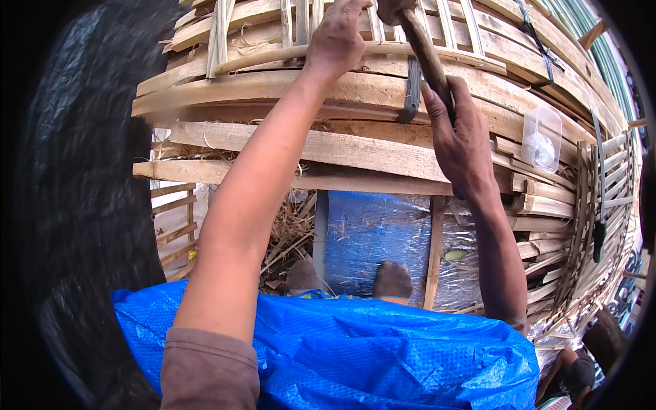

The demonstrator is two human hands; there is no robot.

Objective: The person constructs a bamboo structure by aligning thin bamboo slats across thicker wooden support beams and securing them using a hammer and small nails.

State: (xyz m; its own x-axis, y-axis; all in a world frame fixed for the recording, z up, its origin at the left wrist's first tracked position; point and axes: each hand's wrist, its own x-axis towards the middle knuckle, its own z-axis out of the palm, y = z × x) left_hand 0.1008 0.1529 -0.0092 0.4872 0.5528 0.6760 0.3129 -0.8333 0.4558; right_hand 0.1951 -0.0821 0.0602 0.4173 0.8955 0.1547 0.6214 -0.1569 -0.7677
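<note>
My right hand (461, 133) is wrapped round the wooden handle of a hammer (427, 51). The hammer's head is partly in view at the top edge, above the slats. Just left of it, my left hand (338, 41) reaches over a slatted wooden frame (266, 58), its fingers curled together at the top edge. Whatever those fingers pinch is too small or hidden to make out. The frame has thin upright slats across a long strip and lies on a stack of long pale boards (266, 89). A black band (411, 92) lies across the boards between my hands.
Blue sheeting (396, 348) covers my lap. A clear plastic box (542, 140) stands on the boards at right, near a dark-handled blade (599, 232). Bundled strips (547, 205) lie below the box. Black sheeting (82, 171) hangs at left. Another person (574, 376) is at lower right.
</note>
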